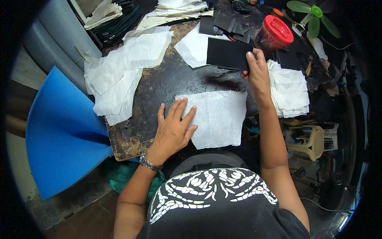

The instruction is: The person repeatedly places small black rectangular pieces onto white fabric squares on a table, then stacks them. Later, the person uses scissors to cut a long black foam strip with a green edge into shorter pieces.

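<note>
So far we have one white mesh square (217,118) spread flat at the near edge of the dark worktable (167,81), our left hand (174,128) pressing it with fingers splayed. Our right hand (256,71) pinches a black rectangular fabric piece (227,53), raised just beyond the mesh, not yet laid down. It looks matte, stiff, clean-edged.

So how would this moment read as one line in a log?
left hand: flat on white cloth | right hand: holds black piece above table | white stack to right
</note>
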`<state>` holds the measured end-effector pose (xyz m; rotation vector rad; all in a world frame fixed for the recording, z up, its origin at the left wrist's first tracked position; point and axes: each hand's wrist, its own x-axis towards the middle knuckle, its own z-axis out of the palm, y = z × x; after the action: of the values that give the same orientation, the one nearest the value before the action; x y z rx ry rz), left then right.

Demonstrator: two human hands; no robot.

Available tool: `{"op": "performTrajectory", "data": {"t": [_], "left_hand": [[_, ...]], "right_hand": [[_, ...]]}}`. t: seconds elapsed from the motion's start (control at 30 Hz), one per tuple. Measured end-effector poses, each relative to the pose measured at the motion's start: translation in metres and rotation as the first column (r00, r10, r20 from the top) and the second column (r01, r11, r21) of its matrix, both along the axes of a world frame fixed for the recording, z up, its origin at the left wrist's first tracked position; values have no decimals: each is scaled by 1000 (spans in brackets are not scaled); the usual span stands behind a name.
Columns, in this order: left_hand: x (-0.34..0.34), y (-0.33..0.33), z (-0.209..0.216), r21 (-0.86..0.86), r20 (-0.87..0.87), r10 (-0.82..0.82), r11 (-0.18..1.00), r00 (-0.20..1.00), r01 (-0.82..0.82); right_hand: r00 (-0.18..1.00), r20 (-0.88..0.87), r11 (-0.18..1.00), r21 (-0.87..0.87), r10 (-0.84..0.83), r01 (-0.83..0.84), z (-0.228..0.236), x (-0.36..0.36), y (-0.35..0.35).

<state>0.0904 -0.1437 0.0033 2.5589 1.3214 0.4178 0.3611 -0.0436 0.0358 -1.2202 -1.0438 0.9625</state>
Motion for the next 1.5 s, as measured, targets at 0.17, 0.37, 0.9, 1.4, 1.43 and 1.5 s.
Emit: {"op": "performTrajectory", "data": {"t": [0.17, 0.37, 0.9, 1.4, 1.43, 1.5], "left_hand": [[-5, -1, -2, -14, 13, 8, 1000, 1000, -8], [-7, -2, -1, -44, 7, 38, 998, 999, -37], [-6, 3, 12, -16, 55, 41, 999, 998, -40], [45, 28, -13, 109, 83, -97, 990, 992, 87], [45, 28, -13, 117, 82, -95, 989, 992, 85], [47, 28, -13, 128, 70, -86, 989, 994, 76]], "right_hand": [[968, -167, 974, -96, 187, -205, -12, -12, -31], [974, -140, 970, -141, 180, -199, -37, -20, -35], [980, -35, 967, -160, 196, -199, -39, -23, -34], [953, 173, 967, -100, 247, -233, -30, -11, -25], [940, 246, 971, -95, 238, -221, -31, -11, -26], [896, 399, 980, -99, 196, -171, -33, -10, -28]]}}
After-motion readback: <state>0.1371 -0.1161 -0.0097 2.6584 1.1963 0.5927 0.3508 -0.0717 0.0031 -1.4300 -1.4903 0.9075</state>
